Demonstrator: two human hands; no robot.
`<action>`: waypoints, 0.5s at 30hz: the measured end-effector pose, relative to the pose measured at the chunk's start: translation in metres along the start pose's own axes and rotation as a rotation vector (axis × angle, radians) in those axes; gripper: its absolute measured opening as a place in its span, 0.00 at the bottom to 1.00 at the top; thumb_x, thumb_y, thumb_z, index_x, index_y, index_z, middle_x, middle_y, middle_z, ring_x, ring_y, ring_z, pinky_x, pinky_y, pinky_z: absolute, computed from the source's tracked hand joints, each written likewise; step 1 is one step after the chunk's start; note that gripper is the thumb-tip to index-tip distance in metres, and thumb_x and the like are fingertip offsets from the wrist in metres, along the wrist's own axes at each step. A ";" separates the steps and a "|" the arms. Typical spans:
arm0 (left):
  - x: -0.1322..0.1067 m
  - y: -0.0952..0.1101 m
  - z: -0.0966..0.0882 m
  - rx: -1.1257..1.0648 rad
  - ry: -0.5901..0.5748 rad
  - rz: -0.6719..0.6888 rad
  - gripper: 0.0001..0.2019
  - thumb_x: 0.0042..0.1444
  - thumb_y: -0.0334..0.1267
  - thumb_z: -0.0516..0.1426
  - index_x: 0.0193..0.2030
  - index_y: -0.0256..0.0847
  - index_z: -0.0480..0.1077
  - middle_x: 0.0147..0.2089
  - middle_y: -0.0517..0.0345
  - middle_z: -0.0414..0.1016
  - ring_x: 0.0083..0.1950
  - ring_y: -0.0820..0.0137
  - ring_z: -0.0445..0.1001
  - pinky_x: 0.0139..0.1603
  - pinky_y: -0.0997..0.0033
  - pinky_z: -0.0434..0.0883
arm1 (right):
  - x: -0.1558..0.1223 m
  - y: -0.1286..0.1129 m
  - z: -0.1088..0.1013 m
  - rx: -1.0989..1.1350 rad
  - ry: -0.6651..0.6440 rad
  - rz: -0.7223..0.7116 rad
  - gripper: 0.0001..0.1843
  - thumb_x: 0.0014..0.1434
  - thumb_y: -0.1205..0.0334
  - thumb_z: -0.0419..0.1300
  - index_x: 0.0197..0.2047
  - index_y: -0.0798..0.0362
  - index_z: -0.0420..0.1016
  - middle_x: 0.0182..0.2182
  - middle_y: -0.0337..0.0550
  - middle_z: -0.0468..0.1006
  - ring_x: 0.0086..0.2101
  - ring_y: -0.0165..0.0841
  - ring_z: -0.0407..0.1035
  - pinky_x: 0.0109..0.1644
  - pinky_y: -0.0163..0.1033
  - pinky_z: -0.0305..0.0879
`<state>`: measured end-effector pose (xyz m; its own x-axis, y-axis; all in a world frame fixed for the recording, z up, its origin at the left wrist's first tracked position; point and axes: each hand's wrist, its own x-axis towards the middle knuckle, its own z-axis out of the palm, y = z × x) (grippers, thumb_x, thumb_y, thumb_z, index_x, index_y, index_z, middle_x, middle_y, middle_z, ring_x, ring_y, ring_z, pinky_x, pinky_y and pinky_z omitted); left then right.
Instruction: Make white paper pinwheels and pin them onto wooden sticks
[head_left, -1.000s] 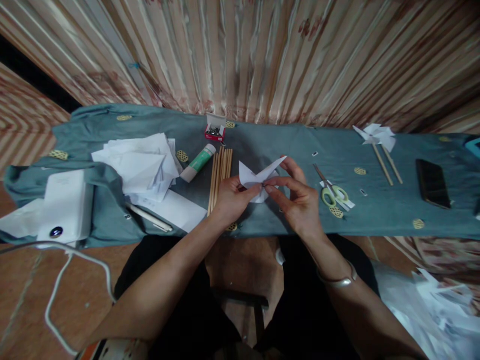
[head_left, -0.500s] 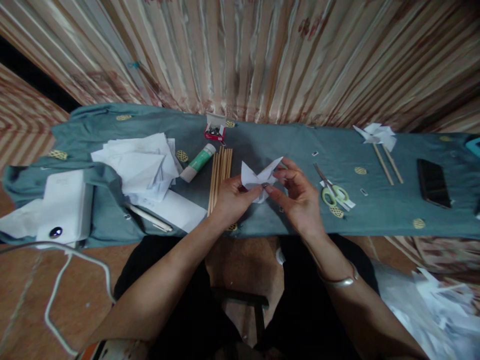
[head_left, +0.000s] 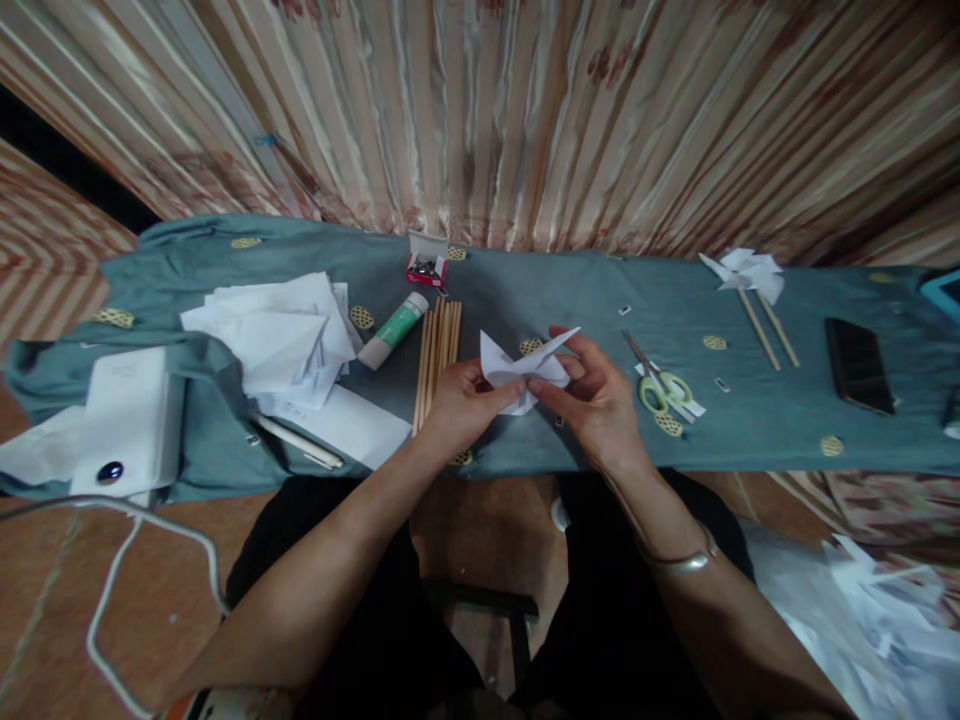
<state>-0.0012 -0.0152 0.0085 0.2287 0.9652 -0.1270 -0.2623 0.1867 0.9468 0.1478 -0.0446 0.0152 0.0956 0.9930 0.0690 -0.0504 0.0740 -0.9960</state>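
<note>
A white folded paper pinwheel is held between both hands above the cloth-covered table, its pointed blades sticking up. My left hand is closed on its left side, thumb pressed near the centre. My right hand pinches the right side, thumb also at the centre and fingers behind the paper. Whether a pin sits under the thumbs cannot be made out. Just left of the paper lie several wooden sticks. Green-handled scissors rest right of my right hand.
Behind the sticks are a glue stick and an open red box of metal pins. At left lie stacked papers, a pen and a white device. Finished pinwheels on sticks and a phone are at right.
The right fingers have shifted round the paper and its right blade now leans further out. A dark round spot seen earlier between the thumbs is now covered. The view has moved slightly.
</note>
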 end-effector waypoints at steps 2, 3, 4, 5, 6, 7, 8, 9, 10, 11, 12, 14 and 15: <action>0.000 0.000 0.000 -0.002 -0.010 0.006 0.12 0.36 0.43 0.69 0.24 0.38 0.76 0.25 0.59 0.77 0.27 0.70 0.73 0.31 0.71 0.70 | 0.000 -0.001 0.001 0.007 0.005 0.015 0.30 0.47 0.58 0.71 0.53 0.46 0.68 0.35 0.35 0.82 0.33 0.31 0.76 0.40 0.39 0.74; 0.000 0.000 -0.001 0.001 -0.016 0.011 0.13 0.36 0.44 0.69 0.24 0.38 0.75 0.25 0.59 0.77 0.27 0.71 0.73 0.31 0.71 0.70 | 0.000 -0.002 0.001 0.008 0.008 0.020 0.29 0.47 0.58 0.71 0.52 0.46 0.68 0.35 0.34 0.82 0.33 0.31 0.76 0.40 0.38 0.74; 0.000 -0.001 -0.001 0.007 -0.024 0.015 0.14 0.36 0.45 0.69 0.25 0.38 0.75 0.26 0.59 0.77 0.27 0.71 0.73 0.31 0.71 0.71 | 0.000 -0.003 0.001 0.010 0.014 0.025 0.29 0.47 0.58 0.72 0.51 0.46 0.69 0.35 0.34 0.82 0.33 0.31 0.76 0.40 0.38 0.74; 0.000 -0.001 -0.001 0.017 -0.030 0.018 0.14 0.37 0.46 0.69 0.25 0.38 0.75 0.26 0.59 0.77 0.27 0.71 0.73 0.31 0.71 0.71 | 0.000 -0.003 0.002 0.013 0.021 0.032 0.28 0.46 0.58 0.72 0.51 0.46 0.69 0.34 0.34 0.82 0.33 0.31 0.76 0.40 0.38 0.74; 0.000 -0.001 -0.001 0.033 -0.035 0.018 0.15 0.37 0.46 0.69 0.25 0.37 0.75 0.26 0.59 0.77 0.28 0.71 0.73 0.31 0.72 0.71 | 0.000 -0.004 0.002 0.018 0.030 0.042 0.28 0.46 0.59 0.72 0.50 0.46 0.70 0.34 0.34 0.82 0.33 0.31 0.76 0.40 0.38 0.73; 0.000 -0.002 -0.001 0.049 -0.037 0.018 0.15 0.38 0.47 0.69 0.25 0.37 0.74 0.26 0.59 0.77 0.28 0.71 0.73 0.30 0.72 0.71 | 0.000 -0.005 0.003 0.024 0.041 0.051 0.27 0.45 0.59 0.72 0.49 0.46 0.70 0.33 0.34 0.82 0.33 0.31 0.76 0.40 0.38 0.73; 0.000 -0.002 -0.001 0.064 -0.035 0.017 0.16 0.39 0.47 0.69 0.26 0.37 0.74 0.26 0.59 0.77 0.28 0.71 0.74 0.30 0.72 0.71 | 0.000 -0.006 0.003 0.029 0.051 0.060 0.27 0.45 0.59 0.72 0.48 0.46 0.71 0.33 0.33 0.82 0.32 0.31 0.76 0.40 0.38 0.73; 0.000 -0.002 -0.001 0.074 -0.030 0.015 0.16 0.39 0.47 0.68 0.26 0.37 0.75 0.26 0.59 0.77 0.28 0.71 0.74 0.30 0.72 0.71 | 0.000 -0.006 0.004 0.031 0.060 0.067 0.26 0.45 0.59 0.72 0.47 0.46 0.71 0.32 0.33 0.82 0.32 0.31 0.75 0.40 0.38 0.72; 0.000 -0.002 -0.002 0.079 -0.024 0.016 0.16 0.39 0.47 0.68 0.27 0.36 0.75 0.27 0.59 0.78 0.28 0.71 0.74 0.30 0.72 0.71 | 0.000 -0.007 0.004 0.030 0.066 0.071 0.26 0.44 0.60 0.72 0.47 0.46 0.71 0.32 0.33 0.82 0.32 0.31 0.75 0.40 0.37 0.72; 0.000 -0.002 -0.002 0.079 -0.018 0.018 0.16 0.39 0.47 0.68 0.28 0.36 0.76 0.27 0.59 0.78 0.28 0.71 0.74 0.30 0.72 0.71 | 0.000 -0.008 0.004 0.029 0.071 0.073 0.25 0.44 0.60 0.72 0.46 0.46 0.72 0.32 0.33 0.82 0.32 0.30 0.75 0.40 0.37 0.72; 0.000 -0.002 -0.002 0.076 -0.015 0.022 0.16 0.39 0.46 0.68 0.29 0.36 0.76 0.28 0.58 0.79 0.29 0.71 0.75 0.30 0.72 0.72 | 0.000 -0.008 0.005 0.030 0.074 0.076 0.25 0.44 0.60 0.72 0.46 0.46 0.72 0.31 0.32 0.82 0.31 0.30 0.75 0.39 0.37 0.71; 0.000 -0.003 -0.002 0.068 -0.015 0.033 0.15 0.40 0.45 0.68 0.31 0.36 0.77 0.29 0.58 0.79 0.29 0.70 0.75 0.31 0.72 0.72 | 0.000 -0.008 0.005 0.035 0.075 0.085 0.25 0.44 0.60 0.72 0.45 0.46 0.72 0.31 0.32 0.82 0.31 0.30 0.75 0.39 0.37 0.71; 0.000 -0.003 -0.002 0.066 -0.017 0.039 0.15 0.40 0.45 0.68 0.31 0.36 0.77 0.29 0.57 0.80 0.29 0.70 0.75 0.31 0.72 0.72 | 0.001 -0.008 0.004 0.039 0.076 0.089 0.25 0.43 0.61 0.72 0.45 0.46 0.72 0.31 0.32 0.82 0.31 0.30 0.75 0.39 0.37 0.71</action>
<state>-0.0021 -0.0153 0.0051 0.2360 0.9680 -0.0850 -0.2089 0.1359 0.9684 0.1439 -0.0443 0.0239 0.1643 0.9861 -0.0257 -0.1010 -0.0091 -0.9948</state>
